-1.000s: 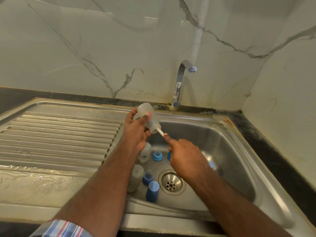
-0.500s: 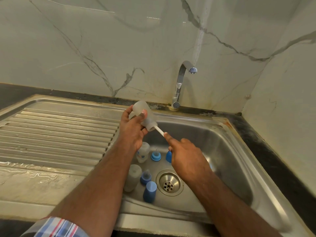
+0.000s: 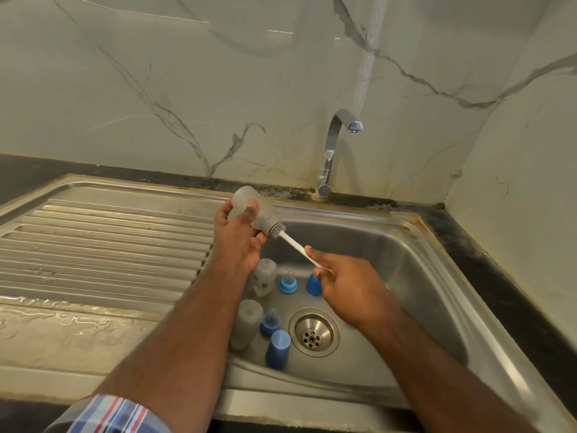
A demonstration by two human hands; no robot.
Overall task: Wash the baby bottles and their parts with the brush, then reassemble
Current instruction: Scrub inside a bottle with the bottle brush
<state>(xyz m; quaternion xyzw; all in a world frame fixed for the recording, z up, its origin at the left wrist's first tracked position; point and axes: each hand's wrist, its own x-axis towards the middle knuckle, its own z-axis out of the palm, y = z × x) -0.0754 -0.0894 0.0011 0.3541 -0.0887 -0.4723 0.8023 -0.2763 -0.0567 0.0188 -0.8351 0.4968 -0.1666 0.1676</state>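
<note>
I'm scrubbing: left hand [image 3: 239, 242] grasps the bottle [image 3: 254, 214] above the sink [image 3: 437, 276], right hand [image 3: 346, 282] pinches the brush [image 3: 292, 240] at its mouth; next, push bristles inside.

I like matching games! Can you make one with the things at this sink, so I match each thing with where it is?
Things:
1. brush
2. held bottle
3. dark blue cap
4. tap

Places:
A. at the wall behind the sink
B. standing beside the drain
C. in the left hand
D. bristles at the bottle's mouth, handle in the right hand

Pairs: 1-D, 2-C, 3-B, 4-A
</note>
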